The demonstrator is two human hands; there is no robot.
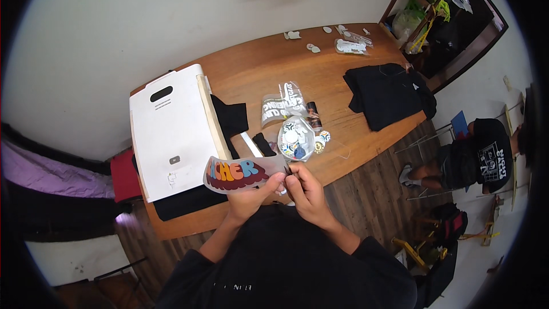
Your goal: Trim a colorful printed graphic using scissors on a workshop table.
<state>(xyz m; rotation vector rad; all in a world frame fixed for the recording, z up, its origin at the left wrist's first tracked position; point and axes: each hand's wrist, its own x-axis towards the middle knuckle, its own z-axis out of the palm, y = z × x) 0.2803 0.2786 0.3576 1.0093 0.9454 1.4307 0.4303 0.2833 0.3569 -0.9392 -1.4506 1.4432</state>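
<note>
Now, left hand (250,199): is pinching the sheet (233,175) between thumb and fingers
Right hand (310,195): is gripping a dark tool (287,169), fingers curled
Sheet: is hovering above the table (333,94)

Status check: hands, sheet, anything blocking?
Left hand gripping lettered sheet. Right hand holding small dark tool at sheet's right end. Lettered side toward camera. Nothing visibly blocking; pale bowl just beyond hands.

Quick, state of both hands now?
Left hand: closed, holding the printed sheet.
Right hand: closed on a dark tool, mostly hidden, at the sheet's edge.
</note>
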